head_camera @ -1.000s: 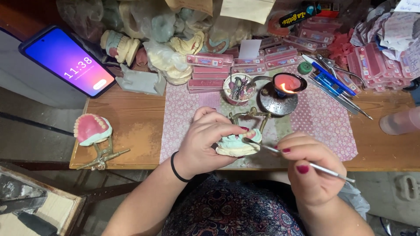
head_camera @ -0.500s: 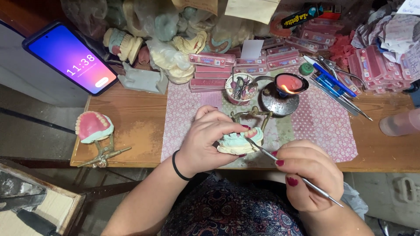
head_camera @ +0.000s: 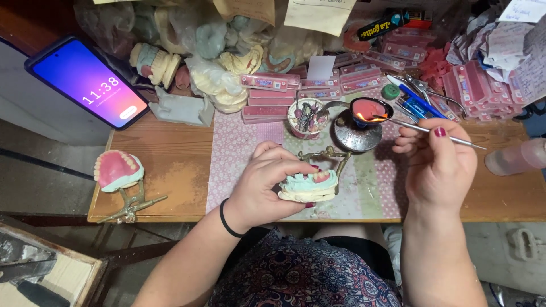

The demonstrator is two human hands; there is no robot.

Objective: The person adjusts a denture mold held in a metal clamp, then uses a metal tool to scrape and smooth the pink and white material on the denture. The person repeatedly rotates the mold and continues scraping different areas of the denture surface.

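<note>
The right hand [head_camera: 441, 165] has lifted its thin metal wax tool [head_camera: 424, 129] off the pale plaster dental cast [head_camera: 307, 186], tip now in the small burner's flame [head_camera: 364, 117], so the tip heats, while the left hand [head_camera: 267, 187] keeps a firm grip on that cast above the counter [head_camera: 165, 170].

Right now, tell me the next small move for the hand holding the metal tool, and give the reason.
Probably bring the metal tool back to the dental model. Its tip sits in the flame of the small burner, held by the right hand, while the left hand grips the model by the table edge with its pink wax and teeth facing up. The warmed tip looks meant for that wax.
</note>
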